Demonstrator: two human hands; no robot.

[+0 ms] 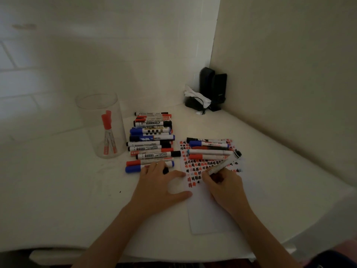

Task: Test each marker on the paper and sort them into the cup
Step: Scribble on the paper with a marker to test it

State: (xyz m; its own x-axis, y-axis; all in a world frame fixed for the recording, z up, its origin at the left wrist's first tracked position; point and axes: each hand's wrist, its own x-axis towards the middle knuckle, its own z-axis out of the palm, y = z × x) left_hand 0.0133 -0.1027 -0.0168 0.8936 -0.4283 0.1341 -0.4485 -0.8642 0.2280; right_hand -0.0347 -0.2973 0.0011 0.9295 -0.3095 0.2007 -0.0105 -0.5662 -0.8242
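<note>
We hold a white marker with a black end (224, 164) in our right hand (222, 187). Our fingers are curled round its lower part, and its tip is down on the white sheet of paper covered in red and black test marks (204, 209). We cannot see the tip itself, because our fingers hide it.

Our left hand (160, 187) lies spread flat just to the left of the grip. Its first finger and thumb press on the left edge of the paper. Its other fingertips touch the nearest pens in the long row of red, blue and black markers (152, 140).

What could go wrong? If the left hand lifts, the paper may slide while we write, and the mark may smear. The ink could then land on the white table (58, 190).

Just past the grip, a small bunch of markers (209, 150) lies on the top part of the paper. Our marker's back end points at them. If we swing it, we may knock them and they may roll away.

A small black cap (238, 153) sits just beyond the marker's back end. It could roll off and get lost.

The clear plastic cup with a few red markers inside (100, 124) stands far to the left of the grip, past the long row. Reaching over may bump the row or tip the tall cup.
</note>
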